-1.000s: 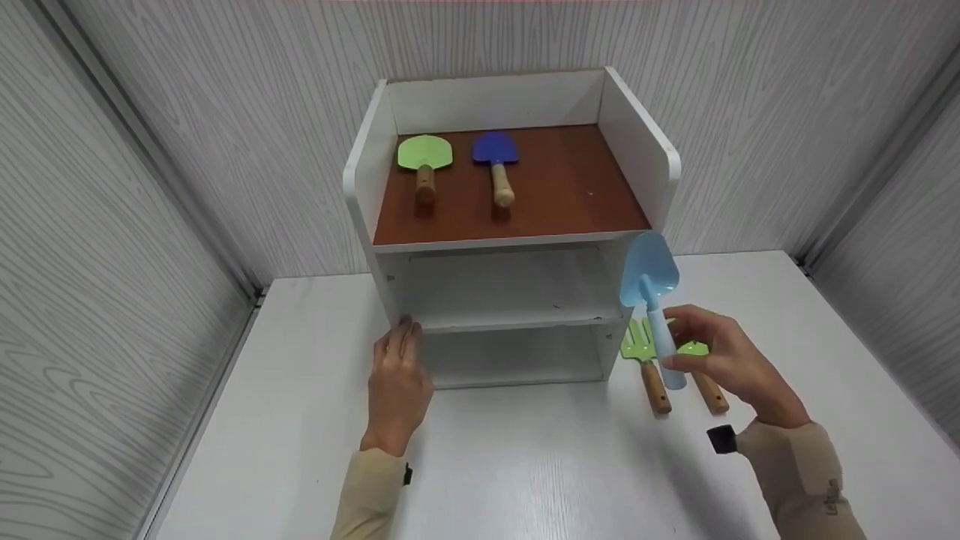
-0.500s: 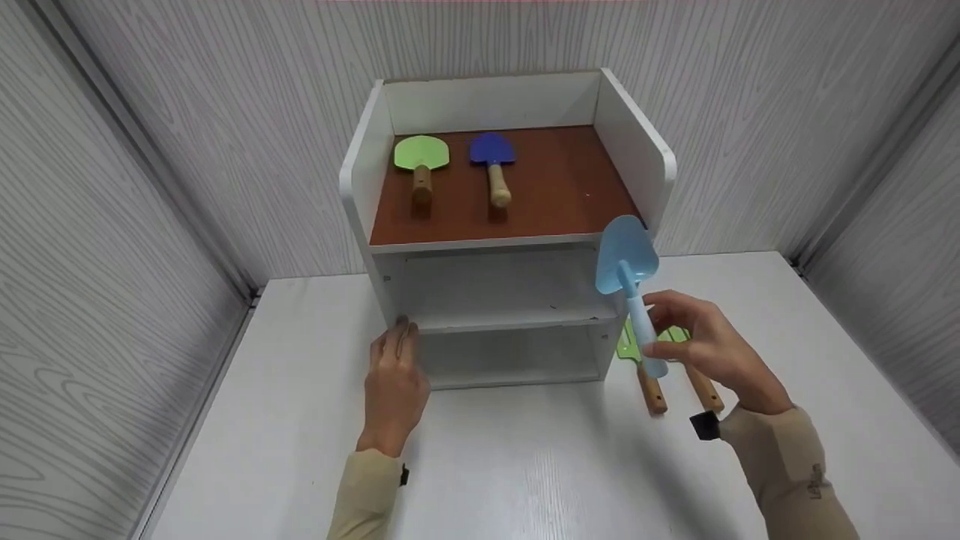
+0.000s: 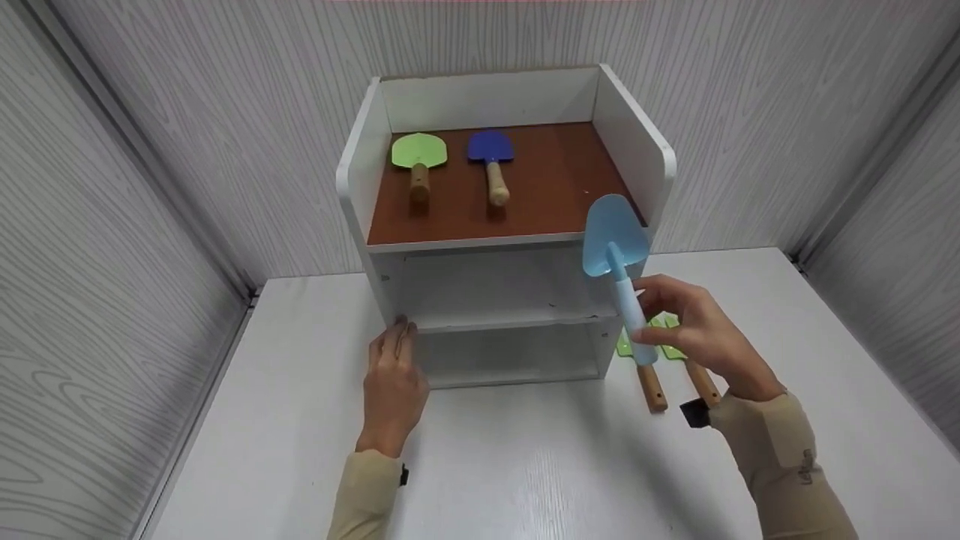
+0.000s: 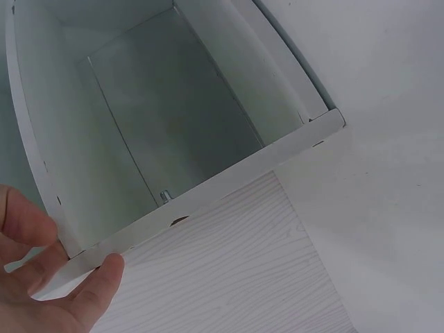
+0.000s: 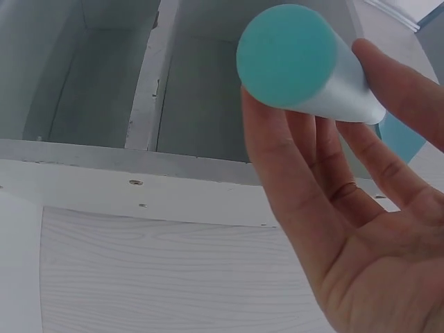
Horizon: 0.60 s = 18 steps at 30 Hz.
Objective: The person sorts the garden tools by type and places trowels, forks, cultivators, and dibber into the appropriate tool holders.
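My right hand (image 3: 694,322) holds a light blue garden trowel (image 3: 615,232) by its handle, blade up, in front of the shelf's right side. In the right wrist view the thumb and fingers (image 5: 291,187) wrap the pale handle (image 5: 305,66), its round turquoise end toward the camera. My left hand (image 3: 395,390) grips the front edge of the shelf unit's left panel; the left wrist view has fingers on both sides of that panel (image 4: 229,170). On the brown top board (image 3: 555,180) of the white shelf unit lie a green trowel (image 3: 418,151) and a dark blue trowel (image 3: 490,146), handles forward.
On the white table (image 3: 510,465), right of the shelf, lie two green-headed tools with wooden handles (image 3: 651,388), partly hidden behind the right hand. Two compartments (image 3: 502,289) open below the top board. Grained grey walls (image 3: 112,247) stand behind and on both sides.
The right hand has carried the light blue trowel up and to the left, so its blade now overlaps the top board's front right corner. The left hand has stayed at the shelf's left panel.
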Each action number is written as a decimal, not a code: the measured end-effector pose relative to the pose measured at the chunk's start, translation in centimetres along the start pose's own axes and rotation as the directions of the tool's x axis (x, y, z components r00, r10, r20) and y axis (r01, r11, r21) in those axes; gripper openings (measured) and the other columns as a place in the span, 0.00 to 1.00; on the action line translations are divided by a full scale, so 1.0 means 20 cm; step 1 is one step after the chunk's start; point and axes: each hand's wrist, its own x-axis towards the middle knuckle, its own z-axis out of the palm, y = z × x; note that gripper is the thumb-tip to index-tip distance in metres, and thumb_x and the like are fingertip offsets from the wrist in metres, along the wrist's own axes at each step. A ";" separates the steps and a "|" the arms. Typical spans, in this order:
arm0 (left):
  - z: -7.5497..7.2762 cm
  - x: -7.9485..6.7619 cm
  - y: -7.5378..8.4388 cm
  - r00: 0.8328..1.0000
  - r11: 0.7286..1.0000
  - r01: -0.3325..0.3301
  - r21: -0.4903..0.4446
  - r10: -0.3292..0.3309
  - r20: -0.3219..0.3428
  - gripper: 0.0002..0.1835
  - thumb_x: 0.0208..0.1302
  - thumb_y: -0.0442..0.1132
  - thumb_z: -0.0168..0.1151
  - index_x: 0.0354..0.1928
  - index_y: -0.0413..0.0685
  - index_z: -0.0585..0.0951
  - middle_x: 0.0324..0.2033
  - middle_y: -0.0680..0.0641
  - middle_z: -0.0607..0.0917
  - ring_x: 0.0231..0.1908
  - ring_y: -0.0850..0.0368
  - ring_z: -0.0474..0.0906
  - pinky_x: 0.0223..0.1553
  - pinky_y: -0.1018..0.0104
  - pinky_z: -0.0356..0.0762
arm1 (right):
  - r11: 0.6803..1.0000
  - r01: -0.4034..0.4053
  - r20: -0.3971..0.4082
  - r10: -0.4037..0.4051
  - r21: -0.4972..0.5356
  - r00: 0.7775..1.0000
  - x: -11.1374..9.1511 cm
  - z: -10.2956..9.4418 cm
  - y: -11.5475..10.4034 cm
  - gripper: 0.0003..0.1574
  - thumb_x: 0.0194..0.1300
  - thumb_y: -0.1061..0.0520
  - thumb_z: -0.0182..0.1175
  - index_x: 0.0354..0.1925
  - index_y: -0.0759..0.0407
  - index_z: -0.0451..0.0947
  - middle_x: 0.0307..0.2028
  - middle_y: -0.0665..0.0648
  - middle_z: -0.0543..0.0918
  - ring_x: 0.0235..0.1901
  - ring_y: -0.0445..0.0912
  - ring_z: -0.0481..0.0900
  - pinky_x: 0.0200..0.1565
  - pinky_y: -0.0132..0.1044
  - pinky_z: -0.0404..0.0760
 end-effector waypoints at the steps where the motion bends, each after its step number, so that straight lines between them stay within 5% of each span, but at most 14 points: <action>1: 0.00 0.00 0.00 1.000 1.000 0.000 -0.002 0.000 0.000 0.29 0.50 0.13 0.62 0.59 0.24 0.76 0.59 0.31 0.77 0.56 0.31 0.74 0.49 0.48 0.83 | 1.000 0.006 -0.001 -0.006 -0.003 1.000 0.00 0.00 0.00 0.32 0.57 0.73 0.69 0.61 0.69 0.75 0.41 0.61 0.82 0.41 0.51 0.80 0.45 0.43 0.82; 8: 0.01 0.00 0.00 1.000 1.000 -0.003 -0.004 0.003 -0.008 0.27 0.52 0.14 0.61 0.58 0.24 0.77 0.58 0.30 0.77 0.55 0.31 0.74 0.48 0.48 0.83 | 1.000 0.024 -0.004 -0.024 -0.016 1.000 0.03 0.00 -0.04 0.32 0.57 0.72 0.69 0.60 0.68 0.76 0.41 0.60 0.82 0.41 0.50 0.79 0.45 0.35 0.80; 18: 0.01 0.00 -0.01 1.000 1.000 -0.010 0.008 0.010 -0.017 0.26 0.52 0.14 0.61 0.57 0.23 0.77 0.57 0.30 0.78 0.54 0.31 0.75 0.49 0.48 0.83 | 1.000 -0.014 -0.011 0.013 -0.028 1.000 0.08 0.01 -0.10 0.32 0.56 0.72 0.68 0.60 0.67 0.76 0.42 0.62 0.82 0.41 0.53 0.80 0.44 0.38 0.82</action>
